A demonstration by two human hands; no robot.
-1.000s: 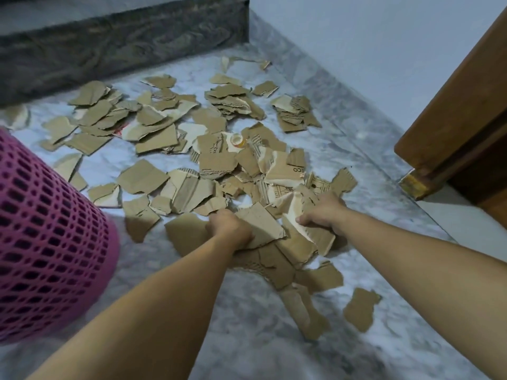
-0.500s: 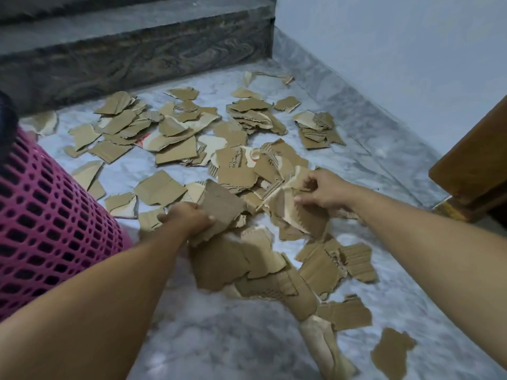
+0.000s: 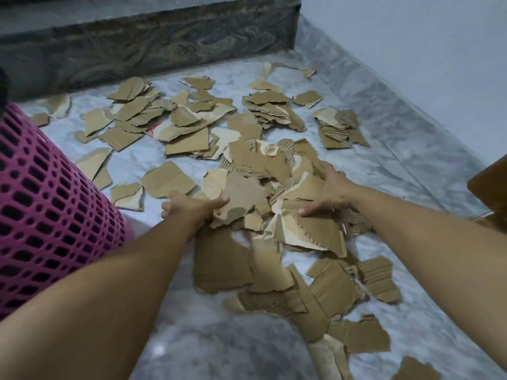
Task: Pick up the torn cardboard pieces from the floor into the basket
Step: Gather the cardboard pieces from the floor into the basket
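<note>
On floor (image 3: 208, 349): two hands, one basket (image 3: 49, 215).

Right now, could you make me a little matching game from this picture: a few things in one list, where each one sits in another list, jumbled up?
Things:
1. pink basket
2. dark stone step
3. wooden furniture edge
4. left hand

Places:
A. far right edge of the view
B. along the top, behind the scattered cardboard
C. on the near heap of cardboard pieces, gripping it
D. far left, standing on the marble floor

Pairs: 1-D, 2-B, 3-A, 4-C
</note>
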